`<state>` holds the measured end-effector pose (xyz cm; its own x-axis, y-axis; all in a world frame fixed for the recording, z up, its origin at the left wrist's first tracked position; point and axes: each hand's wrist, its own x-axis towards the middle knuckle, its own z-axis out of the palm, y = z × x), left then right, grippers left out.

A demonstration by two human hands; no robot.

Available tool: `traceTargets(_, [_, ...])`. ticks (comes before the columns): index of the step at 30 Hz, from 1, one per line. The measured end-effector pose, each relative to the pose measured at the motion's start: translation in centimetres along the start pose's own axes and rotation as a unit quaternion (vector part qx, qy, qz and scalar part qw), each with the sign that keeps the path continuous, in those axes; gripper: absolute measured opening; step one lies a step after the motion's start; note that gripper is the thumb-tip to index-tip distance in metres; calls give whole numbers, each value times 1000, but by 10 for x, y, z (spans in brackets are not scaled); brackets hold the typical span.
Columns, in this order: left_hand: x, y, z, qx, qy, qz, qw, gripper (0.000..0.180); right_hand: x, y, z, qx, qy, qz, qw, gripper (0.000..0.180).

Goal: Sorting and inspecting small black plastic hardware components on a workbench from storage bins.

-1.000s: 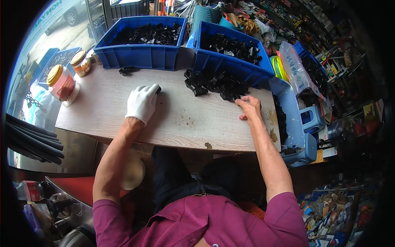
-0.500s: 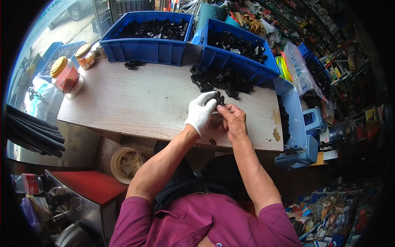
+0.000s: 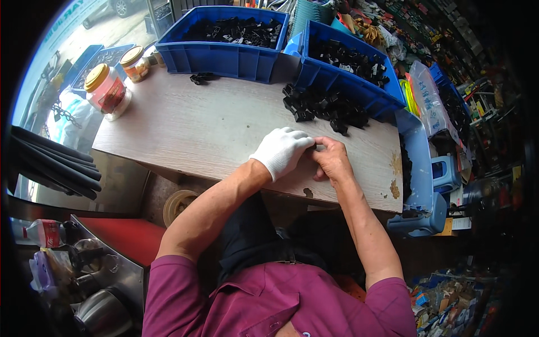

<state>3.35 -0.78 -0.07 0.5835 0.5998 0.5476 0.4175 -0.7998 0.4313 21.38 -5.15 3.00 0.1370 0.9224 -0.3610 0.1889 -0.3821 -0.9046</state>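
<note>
A pale wooden table point(image 3: 185, 123) is backed by two blue bins point(image 3: 224, 60), both heaped with black parts point(image 3: 233, 30). Two lidded jars point(image 3: 106, 94) are set at its left end, and a light-blue tub point(image 3: 417, 151) is placed against its right. The space between the hands and the right-hand bin is partly taken up by a loose black pile point(image 3: 325, 105). Above the table's front half, a small black piece point(image 3: 319, 147) is pinched in the fingertips of the bare right hand point(image 3: 335, 161) — mostly hidden — beside the gloved left hand point(image 3: 282, 150), whose curled fingers cover their own grip; whether anything is held there cannot be told.
</note>
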Motion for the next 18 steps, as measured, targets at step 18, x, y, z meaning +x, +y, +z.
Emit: traceTargets(18, [-9,-10,-5,-83,64,-34,994,25,-2,-22,13,-137,-14,5,990,34])
